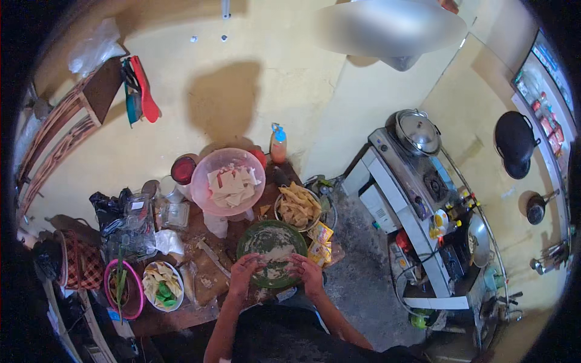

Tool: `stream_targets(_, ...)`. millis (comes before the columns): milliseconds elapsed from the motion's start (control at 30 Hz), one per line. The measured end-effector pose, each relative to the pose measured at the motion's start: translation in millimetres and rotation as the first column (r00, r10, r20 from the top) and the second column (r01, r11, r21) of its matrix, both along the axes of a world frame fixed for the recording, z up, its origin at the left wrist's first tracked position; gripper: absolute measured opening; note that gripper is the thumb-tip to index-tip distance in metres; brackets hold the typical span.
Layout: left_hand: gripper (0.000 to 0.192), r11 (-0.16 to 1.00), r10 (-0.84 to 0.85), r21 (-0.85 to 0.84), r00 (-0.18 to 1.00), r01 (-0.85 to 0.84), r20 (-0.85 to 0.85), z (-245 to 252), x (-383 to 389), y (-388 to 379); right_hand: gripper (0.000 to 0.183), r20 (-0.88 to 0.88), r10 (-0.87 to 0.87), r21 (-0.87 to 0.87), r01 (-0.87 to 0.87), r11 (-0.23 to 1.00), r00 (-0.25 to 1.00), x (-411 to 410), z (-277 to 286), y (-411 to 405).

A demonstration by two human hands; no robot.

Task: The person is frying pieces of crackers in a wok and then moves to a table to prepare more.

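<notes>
A green basin stands at the table's front edge, its inside dusted with a white powder, probably flour. My left hand is over the basin's near left side, fingers bent inward. Across from it, my right hand is over the near right side, fingertips pointing at the left hand. Whether either hand pinches something is too small to tell. Behind the basin sits a bowl of folded, pale brown pieces. A pink plastic basin farther back holds pale flat sheets.
Yellow packets lie right of the green basin. A knife rests on a floury board. Leftward are a white bowl of pale sheets and a pink-rimmed basket. A bottle stands behind; a gas stove is at right.
</notes>
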State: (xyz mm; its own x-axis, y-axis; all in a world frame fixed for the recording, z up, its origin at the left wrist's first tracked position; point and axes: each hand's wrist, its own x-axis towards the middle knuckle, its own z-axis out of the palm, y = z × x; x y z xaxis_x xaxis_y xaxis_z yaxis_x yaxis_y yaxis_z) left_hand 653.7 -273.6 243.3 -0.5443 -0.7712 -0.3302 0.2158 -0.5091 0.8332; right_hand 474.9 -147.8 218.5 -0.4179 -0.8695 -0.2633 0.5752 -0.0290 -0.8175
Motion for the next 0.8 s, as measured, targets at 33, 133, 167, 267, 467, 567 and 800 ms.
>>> stream_targets(33, 0.028, 1.000, -0.011, -0.011, 0.999, 0.011, -0.031, 1, 1, 0, 0.047, 0.021, -0.015, -0.003, 0.015, 1.000, 1.000, 0, 0, 1)
stream_targets(133, 0.030, 0.997, 0.024, -0.068, 1.000, -0.023, 0.006, 7, 0, -1, 0.046, 0.042, -0.009, -0.009, 0.010, 1.000, 0.999, -1, 5, 2)
stream_targets(167, 0.030, 0.997, 0.032, -0.073, 0.999, -0.032, 0.002, 6, 3, -2, 0.045, 0.044, 0.001, -0.007, 0.000, 1.000, 0.999, 0, 7, 1)
stream_targets(267, 0.031, 0.982, 0.005, -0.188, 0.992, 0.018, 0.123, -3, 11, -2, 0.045, 0.043, -0.016, 0.013, 0.015, 1.000, 0.999, 1, 8, 0)
stream_targets(467, 0.031, 0.985, 0.006, -0.174, 0.995, 0.011, 0.098, -2, 12, -3, 0.048, 0.058, -0.031, 0.001, 0.031, 1.000, 0.998, -1, -2, 3)
stream_targets(567, 0.024, 0.945, -0.045, -0.315, 0.989, 0.088, 0.141, -4, 14, -3, 0.050, 0.044, -0.010, 0.012, 0.010, 1.000, 0.999, 1, -1, 2)
stream_targets(800, 0.039, 0.990, -0.055, 0.119, 0.988, 0.073, -0.144, -10, 9, 0, 0.054, 0.116, 0.076, 0.052, -0.083, 0.995, 0.990, 2, 1, 3)
